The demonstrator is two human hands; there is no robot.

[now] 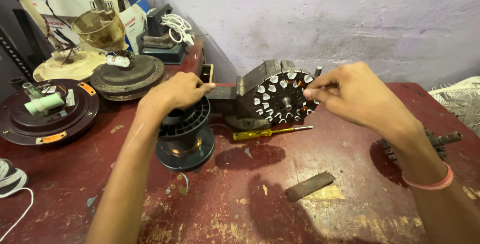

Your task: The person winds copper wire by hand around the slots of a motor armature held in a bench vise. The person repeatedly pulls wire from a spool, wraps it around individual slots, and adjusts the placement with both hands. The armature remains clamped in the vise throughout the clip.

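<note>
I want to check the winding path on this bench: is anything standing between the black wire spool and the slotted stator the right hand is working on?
Nothing visible does. The black spool, under the left hand, stands just left of the stator, where the right hand pinches. The yellow screwdriver lies nearer the camera, outside that gap.

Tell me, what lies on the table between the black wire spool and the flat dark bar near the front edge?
Head view: only bare, worn red tabletop between spool and bar.

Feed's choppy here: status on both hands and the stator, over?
Left hand resting on black wire spool. Right hand pinching at slotted stator, held in bench winder. Yellow screwdriver lying just below it.
</note>
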